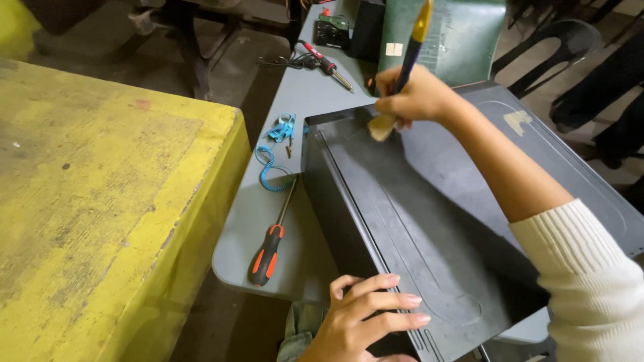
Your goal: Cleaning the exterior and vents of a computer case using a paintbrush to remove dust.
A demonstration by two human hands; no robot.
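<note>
1. Head view, with the dark metal casing [429, 221] as landmark: lying flat on a grey table [268, 221] and filling the middle and right of the frame, long axis running from the near edge by the body away toward the far end, slightly slanted to the left.
2. Right hand [416, 97] over the far left corner of the casing, fingers closed around the handle of a paintbrush [402, 74]. Brush standing nearly upright, long axis tilted a little to the right, yellow and dark blue handle pointing up and away, pale bristles pointing down and touching the casing's top.
3. Left hand [365, 315] at the near edge of the casing, fingers spread and pressed flat on the metal, pinching nothing, apparently steadying it.
4. Progress, as a judgement: brushing under way at the far corner only; surface nearer the body looking dull and dusty in patches, so most of the top seemingly left to brush. Cleaned and uncleaned parts hard to tell apart.
5. Left of the casing on the table: a screwdriver [268, 251] with black and orange grip, shaft pointing away, and a coiled blue cord [272, 161]. Beyond the far end: a soldering iron [325, 65] and a green chair back [463, 37].
6. Further left of the casing, well apart: a worn yellow bench [100, 201].
</note>
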